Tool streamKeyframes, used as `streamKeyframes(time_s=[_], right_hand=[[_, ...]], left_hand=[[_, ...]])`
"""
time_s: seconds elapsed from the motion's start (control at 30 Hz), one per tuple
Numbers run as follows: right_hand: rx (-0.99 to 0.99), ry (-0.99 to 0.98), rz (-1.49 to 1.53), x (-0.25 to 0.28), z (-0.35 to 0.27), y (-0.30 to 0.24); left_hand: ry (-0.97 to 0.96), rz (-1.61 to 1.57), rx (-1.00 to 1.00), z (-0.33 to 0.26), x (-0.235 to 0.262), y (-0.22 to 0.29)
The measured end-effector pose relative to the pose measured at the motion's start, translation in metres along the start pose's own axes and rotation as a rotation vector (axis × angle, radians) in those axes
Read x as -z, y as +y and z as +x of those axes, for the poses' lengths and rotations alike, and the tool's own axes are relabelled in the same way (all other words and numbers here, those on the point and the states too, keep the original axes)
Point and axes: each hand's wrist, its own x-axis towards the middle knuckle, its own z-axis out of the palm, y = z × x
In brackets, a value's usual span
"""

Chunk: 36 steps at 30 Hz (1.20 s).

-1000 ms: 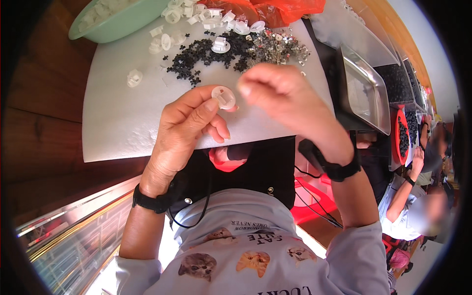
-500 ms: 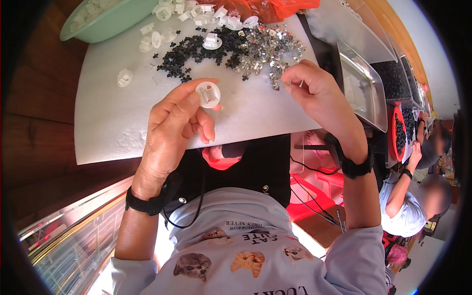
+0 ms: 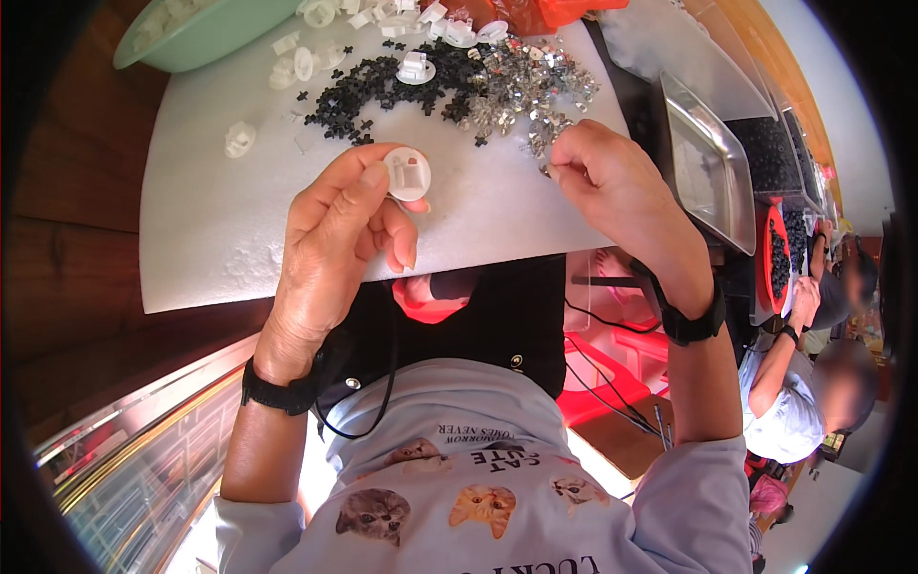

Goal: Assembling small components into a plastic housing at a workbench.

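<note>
Between thumb and fingers, my left hand point(image 3: 339, 215) pinches a round white plastic housing point(image 3: 409, 175) with a square recess facing up. My right hand point(image 3: 612, 182) is closed in a pinch at the near edge of a pile of small shiny metal clips point(image 3: 531, 86). A small metal clip point(image 3: 546, 171) shows at its fingertips. Left of the clips spreads a heap of small black cross-shaped parts point(image 3: 359, 100). Another white housing point(image 3: 415, 68) rests on that heap, and one more white housing point(image 3: 240, 140) lies alone at the left of the white board point(image 3: 210, 230).
A green basin point(image 3: 182, 48) of white parts stands at the far left, with loose white housings and a red plastic bag point(image 3: 521, 15) at the back. On the right are a metal tray point(image 3: 708, 172) and a red tray of black parts point(image 3: 775, 253). Other people point(image 3: 789, 383) sit beyond.
My right hand has shifted slightly down beside the metal clips, and a clip now shows at its fingertips. The left hand has tilted the white housing so its recess faces up more.
</note>
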Motion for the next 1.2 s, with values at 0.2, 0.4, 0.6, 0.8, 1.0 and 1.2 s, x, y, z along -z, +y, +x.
streamKeyframes(time_s=[0.2, 0.4, 0.6, 0.8, 1.0, 1.2], right_hand=[[0.025, 0.019, -0.126, 0.000, -0.002, -0.010], [0.071, -0.027, 0.240, 0.004, 0.004, -0.034], [0.115, -0.149, 0.471, -0.002, 0.026, -0.065], [0.123, -0.166, 0.471, -0.019, 0.032, -0.072], [0.320, 0.008, 0.342, -0.028, 0.033, -0.068], [0.418, -0.065, 0.164, -0.012, 0.039, -0.071]], left_hand=[[-0.012, 0.002, -0.012, -0.001, -0.004, 0.002], [0.008, 0.050, -0.006, 0.000, -0.008, 0.004], [-0.014, 0.045, 0.021, -0.001, -0.006, 0.005], [-0.027, 0.010, 0.006, -0.001, -0.003, 0.005], [-0.048, 0.004, 0.017, -0.001, 0.000, 0.005], [-0.035, -0.007, 0.027, 0.001, -0.003, 0.005]])
